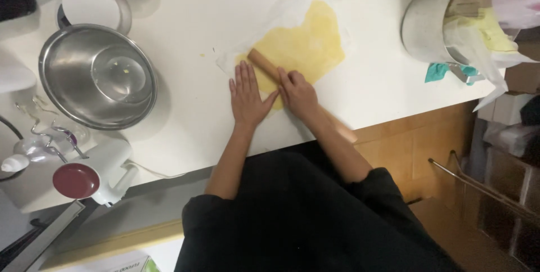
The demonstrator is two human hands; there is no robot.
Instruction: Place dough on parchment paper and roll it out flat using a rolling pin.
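Both hands lay flat, fingers released, pressing on a wooden rolling pin (270, 68) over yellow dough (306, 41) at the near edge of the white counter (185, 81). Left hand (246, 96) sat just left of right hand (298, 95), thumbs touching. Steel bowl (97, 76) well left; metal pot (433, 21) far right.

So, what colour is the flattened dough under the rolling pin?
Pale yellow dough, seen best in the head view.

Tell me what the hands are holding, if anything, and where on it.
Nothing is gripped. Both hands lie flat, palms down, on the wooden rolling pin: the left hand and the right hand press along its middle, over the yellow dough.
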